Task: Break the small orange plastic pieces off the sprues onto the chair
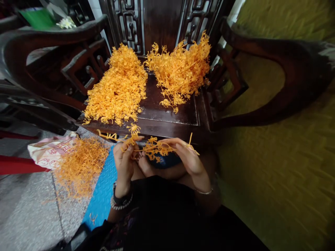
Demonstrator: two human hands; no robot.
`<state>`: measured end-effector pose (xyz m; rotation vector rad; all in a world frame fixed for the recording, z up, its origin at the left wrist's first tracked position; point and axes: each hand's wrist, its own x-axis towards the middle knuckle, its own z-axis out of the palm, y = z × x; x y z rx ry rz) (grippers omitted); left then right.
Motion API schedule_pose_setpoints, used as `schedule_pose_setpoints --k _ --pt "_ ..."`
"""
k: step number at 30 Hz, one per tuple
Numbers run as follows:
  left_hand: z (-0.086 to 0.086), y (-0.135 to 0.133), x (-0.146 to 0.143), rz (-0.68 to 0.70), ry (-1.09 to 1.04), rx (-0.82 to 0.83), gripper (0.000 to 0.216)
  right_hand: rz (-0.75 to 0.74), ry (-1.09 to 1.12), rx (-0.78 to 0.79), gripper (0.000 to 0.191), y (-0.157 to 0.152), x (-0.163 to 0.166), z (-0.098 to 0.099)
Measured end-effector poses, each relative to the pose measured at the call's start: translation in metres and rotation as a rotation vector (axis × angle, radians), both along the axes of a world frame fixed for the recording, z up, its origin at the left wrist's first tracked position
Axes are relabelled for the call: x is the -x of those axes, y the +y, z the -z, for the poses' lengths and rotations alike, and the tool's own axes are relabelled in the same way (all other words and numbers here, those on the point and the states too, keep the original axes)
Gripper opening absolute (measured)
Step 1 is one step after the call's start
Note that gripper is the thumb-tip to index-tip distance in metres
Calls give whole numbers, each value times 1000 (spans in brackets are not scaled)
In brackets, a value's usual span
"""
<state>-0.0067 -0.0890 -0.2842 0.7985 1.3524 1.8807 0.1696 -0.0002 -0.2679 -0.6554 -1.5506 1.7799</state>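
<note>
Both my hands hold one orange plastic sprig (154, 147) with small flower-like bits, just in front of a dark wooden chair seat (167, 113). My left hand (124, 162) pinches its left end with closed fingers. My right hand (190, 157) grips its right part, fingers curled. On the seat lie two heaps of the same orange pieces: a dense pile (117, 89) on the left and a looser pile of branched sprigs (180, 69) on the right.
A third heap of thin orange stems (81, 167) lies on the floor at left, beside a patterned bag (49, 151) and a blue mat (102, 195). The chair's curved armrests (264, 52) flank the seat. Yellow-green flooring spreads to the right.
</note>
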Motion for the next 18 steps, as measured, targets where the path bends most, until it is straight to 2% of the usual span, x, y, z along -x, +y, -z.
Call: schedule_pose_setpoints --k 2,5,9,11,13,15,18 --pt "-4 1 1 98 -190 -93 17 19 47 173 36 -1 4 4" --pt "-12 1 4 198 -382 -193 24 15 75 374 33 0 9 8" --pt "-14 1 6 251 -444 -207 36 -68 75 472 34 4 7 6" --pt "-9 2 7 158 -360 -188 43 -99 96 484 36 4 4 5" --pt "-1 2 9 -42 -224 -125 43 -100 111 477 38 3 -1 2" --pt "4 -1 11 -197 -128 -34 34 -86 109 462 40 0 -6 -1" --pt "2 -10 14 -225 -81 55 18 -65 121 448 41 -3 -12 -7"
